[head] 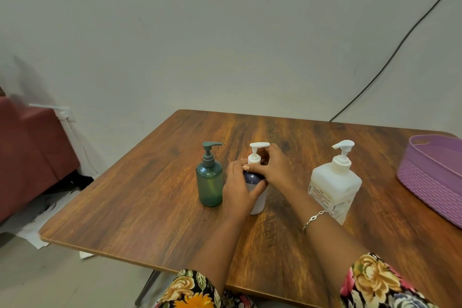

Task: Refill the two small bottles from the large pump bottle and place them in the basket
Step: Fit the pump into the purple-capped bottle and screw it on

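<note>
A small white bottle [258, 204] with a dark shoulder and a white pump head stands upright in the middle of the wooden table [140, 197]. My left hand [238, 190] wraps around its body. My right hand [276, 170] grips the collar of its pump. A small green pump bottle [210, 186] stands just left of it, untouched. The large white pump bottle [333, 189] with a printed label stands to the right, behind my right forearm. The purple basket [430, 177] sits at the table's right edge.
A dark red seat [30, 155] and scattered white paper [50, 210] lie on the floor left of the table. A black cable [390, 55] runs down the wall behind the table.
</note>
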Demonstrator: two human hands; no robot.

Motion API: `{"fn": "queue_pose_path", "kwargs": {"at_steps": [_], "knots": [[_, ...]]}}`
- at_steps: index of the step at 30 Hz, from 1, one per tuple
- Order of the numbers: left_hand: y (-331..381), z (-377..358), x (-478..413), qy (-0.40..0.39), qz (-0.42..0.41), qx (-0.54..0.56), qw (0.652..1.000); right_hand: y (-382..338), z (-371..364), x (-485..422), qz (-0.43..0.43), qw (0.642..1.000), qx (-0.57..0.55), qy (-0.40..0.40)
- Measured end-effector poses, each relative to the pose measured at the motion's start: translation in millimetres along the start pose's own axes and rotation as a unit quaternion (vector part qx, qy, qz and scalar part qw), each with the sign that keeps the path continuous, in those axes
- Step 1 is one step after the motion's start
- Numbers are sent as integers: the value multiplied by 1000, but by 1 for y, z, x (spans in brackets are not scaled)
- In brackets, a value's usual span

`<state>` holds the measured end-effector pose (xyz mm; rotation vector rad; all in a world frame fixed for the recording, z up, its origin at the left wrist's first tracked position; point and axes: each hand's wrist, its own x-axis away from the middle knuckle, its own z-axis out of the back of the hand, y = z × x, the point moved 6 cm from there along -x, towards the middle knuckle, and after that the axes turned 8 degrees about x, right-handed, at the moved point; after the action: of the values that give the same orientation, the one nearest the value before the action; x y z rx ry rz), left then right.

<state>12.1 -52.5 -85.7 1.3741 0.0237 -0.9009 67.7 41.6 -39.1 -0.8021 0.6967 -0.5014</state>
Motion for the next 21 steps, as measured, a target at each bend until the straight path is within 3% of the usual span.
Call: {"fn": "queue_pose_path", "kwargs": {"at_steps": [7,13,17,21], "knots": [[-1,0,0,5,-11,7,1000,9,-6,13,-17,981,-189,-39],[-3,0,-1,4,-8,6,1000,7,-7,9,-34,996,-82,26],[-3,0,-1,9,-7,4,1000,9,-10,17,-37,977,-209,-20],[-3,-1,0,9,-5,5,1000,9,-7,15,-40,985,-168,19]]}}
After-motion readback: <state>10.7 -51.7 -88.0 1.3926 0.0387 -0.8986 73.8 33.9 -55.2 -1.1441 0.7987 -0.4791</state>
